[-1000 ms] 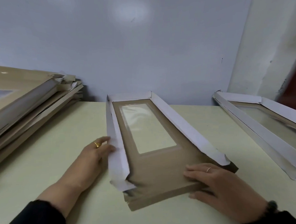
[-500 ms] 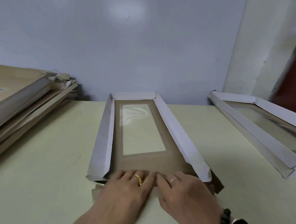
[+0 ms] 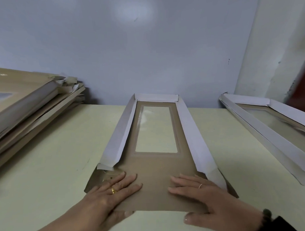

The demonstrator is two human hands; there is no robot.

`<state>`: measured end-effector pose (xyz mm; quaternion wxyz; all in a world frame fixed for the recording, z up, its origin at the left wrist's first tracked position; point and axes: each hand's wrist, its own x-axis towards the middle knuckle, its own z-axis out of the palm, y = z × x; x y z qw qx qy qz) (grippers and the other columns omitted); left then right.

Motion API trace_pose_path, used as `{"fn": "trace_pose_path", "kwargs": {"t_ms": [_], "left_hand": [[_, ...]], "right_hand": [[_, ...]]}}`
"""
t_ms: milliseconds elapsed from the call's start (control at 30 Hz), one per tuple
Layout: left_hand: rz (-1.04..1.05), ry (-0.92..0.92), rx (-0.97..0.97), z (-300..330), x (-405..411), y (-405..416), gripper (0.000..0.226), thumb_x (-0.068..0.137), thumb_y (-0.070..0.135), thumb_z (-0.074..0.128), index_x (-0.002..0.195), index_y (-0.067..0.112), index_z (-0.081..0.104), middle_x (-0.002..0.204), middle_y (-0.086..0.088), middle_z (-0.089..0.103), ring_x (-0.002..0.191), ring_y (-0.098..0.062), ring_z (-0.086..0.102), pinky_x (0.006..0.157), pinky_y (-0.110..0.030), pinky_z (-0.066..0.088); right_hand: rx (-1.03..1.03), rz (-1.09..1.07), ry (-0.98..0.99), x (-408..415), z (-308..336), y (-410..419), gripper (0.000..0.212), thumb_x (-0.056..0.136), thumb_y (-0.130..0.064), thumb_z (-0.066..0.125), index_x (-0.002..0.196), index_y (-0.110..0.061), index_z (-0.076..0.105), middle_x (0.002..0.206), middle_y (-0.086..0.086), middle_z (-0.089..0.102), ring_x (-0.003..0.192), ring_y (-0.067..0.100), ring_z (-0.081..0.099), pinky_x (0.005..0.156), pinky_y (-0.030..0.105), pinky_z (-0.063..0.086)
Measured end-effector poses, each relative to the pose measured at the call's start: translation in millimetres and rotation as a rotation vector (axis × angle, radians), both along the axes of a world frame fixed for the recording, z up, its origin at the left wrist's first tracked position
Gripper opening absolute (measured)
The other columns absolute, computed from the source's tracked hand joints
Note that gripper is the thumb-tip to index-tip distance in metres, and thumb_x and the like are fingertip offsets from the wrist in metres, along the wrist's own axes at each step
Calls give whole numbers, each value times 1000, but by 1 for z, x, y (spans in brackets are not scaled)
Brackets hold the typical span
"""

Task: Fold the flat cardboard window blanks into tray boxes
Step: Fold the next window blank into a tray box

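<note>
Head view. The window blank lies at centre frame on the worktop, long side walls raised. Left hand and right hand press flat, fingers straight, gripping nothing, on the near end flap (thumbs under its edge). For a clean fold, keep pressure even along the crease and tuck the corner tabs inside.

A pale green table stands against a blue wall, with a white post beside it.
</note>
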<state>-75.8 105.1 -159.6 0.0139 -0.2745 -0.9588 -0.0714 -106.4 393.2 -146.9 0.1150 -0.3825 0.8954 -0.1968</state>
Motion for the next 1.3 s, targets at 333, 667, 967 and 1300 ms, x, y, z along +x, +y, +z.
{"fn": "trace_pose_path", "kwargs": {"t_ms": [333,667,967,1300], "left_hand": [[128,-83,651,-2,-5,-5,27,79,66,45,99,59,62,114,43,51,116,15,42,93,-1,32],[276,233,374,-3,-3,16,57,91,15,54,133,49,38,122,19,46,78,-5,53,63,-18,40],[280,465,-69,14,0,34,34,70,25,35,68,19,69,79,-8,61,74,-22,45,59,-29,33],[-12,78,82,10,-21,61,45,94,48,36,136,34,43,147,15,33,134,-1,31,107,-13,21]], "right_hand": [[-534,-320,-154,-7,0,10,45,77,-49,59,58,-9,61,65,9,64,64,3,46,61,20,33],[-272,-669,419,-12,-12,-8,29,83,-31,66,63,-34,45,53,-9,43,59,7,45,49,19,30],[47,-504,651,-12,-6,-22,34,45,-18,89,72,-18,68,75,-3,66,69,21,65,66,28,50],[-89,-180,279,-21,-22,-39,48,95,-41,41,141,-30,33,147,-21,28,134,-5,21,110,16,16]]}}
